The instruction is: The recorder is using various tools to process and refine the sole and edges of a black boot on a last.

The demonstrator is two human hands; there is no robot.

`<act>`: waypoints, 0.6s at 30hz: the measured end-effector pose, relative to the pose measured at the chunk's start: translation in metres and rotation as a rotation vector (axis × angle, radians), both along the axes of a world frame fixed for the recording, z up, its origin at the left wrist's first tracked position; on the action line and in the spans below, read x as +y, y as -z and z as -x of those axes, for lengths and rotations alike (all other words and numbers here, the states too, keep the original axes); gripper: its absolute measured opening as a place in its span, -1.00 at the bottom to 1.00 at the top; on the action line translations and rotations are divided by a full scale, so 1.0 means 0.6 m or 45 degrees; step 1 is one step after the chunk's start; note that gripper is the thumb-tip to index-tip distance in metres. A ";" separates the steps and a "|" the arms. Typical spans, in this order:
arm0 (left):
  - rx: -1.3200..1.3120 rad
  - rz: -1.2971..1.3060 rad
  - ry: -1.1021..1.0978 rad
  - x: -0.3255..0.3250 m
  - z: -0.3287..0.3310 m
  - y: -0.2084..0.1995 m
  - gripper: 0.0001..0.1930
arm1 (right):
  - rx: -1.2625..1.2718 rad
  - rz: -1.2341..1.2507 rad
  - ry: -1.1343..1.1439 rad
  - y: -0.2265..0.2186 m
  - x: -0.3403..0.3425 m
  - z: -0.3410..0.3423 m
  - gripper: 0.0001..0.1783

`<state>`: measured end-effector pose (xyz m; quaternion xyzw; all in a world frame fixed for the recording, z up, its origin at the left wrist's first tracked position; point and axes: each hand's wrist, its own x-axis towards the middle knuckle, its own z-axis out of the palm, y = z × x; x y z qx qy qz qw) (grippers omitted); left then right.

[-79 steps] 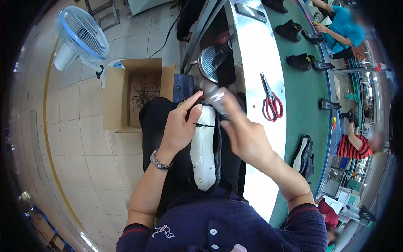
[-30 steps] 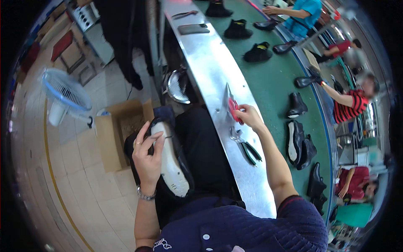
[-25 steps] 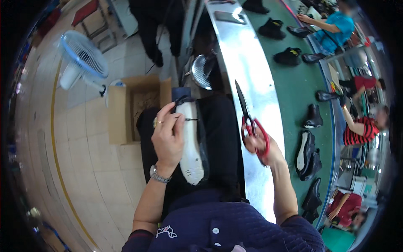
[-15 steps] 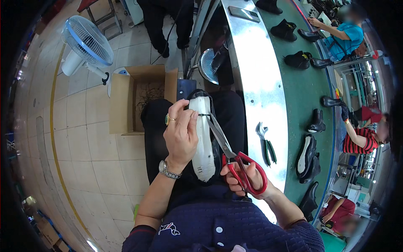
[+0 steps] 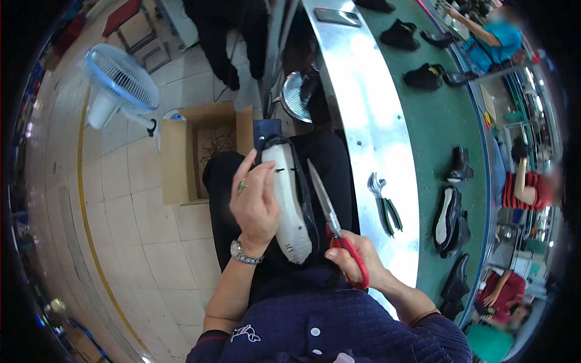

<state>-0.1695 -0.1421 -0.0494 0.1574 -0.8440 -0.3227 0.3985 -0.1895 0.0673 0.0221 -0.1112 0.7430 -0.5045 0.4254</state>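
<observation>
A black shoe (image 5: 304, 209) lies sole up across my lap, its long white underside (image 5: 287, 209) showing. Two short black bits of a thin strip (image 5: 279, 170) lie near its far end, with white between them. My left hand (image 5: 255, 202) curls over the shoe's left edge, index finger raised, another fingertip beside one black bit; the underside of its grip is hidden. In my right hand (image 5: 358, 254) are red-handled scissors (image 5: 324, 196), seen nearly edge-on, their tip pointing away just right of the shoe and apart from it.
An open cardboard box (image 5: 175, 160) with thin dark strands stands left of my knees. Cutting pliers with green handles (image 5: 387, 212) and a phone (image 5: 337, 16) lie on the metal ledge (image 5: 363, 97). Beyond runs a green belt (image 5: 423, 121) with several black shoes; co-workers sit along it.
The scissors have drawn back from the strip and turned edge-on. The strip, unbroken across the sole before, now shows a gap. The view has shifted slightly.
</observation>
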 end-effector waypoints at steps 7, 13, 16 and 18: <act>0.238 -0.205 -0.097 -0.021 0.011 -0.042 -0.80 | 0.961 -0.551 0.276 0.053 0.051 0.111 -0.48; 0.514 -0.121 -0.288 -0.086 -0.006 -0.183 -0.72 | 1.176 -0.732 0.433 0.148 0.094 0.226 -0.52; 0.635 -0.116 -0.253 -0.109 0.002 -0.187 -0.65 | 1.269 -0.816 0.516 0.199 0.122 0.276 -0.56; 0.576 -0.039 -0.328 -0.153 -0.002 -0.154 -0.43 | 1.336 -0.769 0.515 0.215 0.121 0.278 -0.58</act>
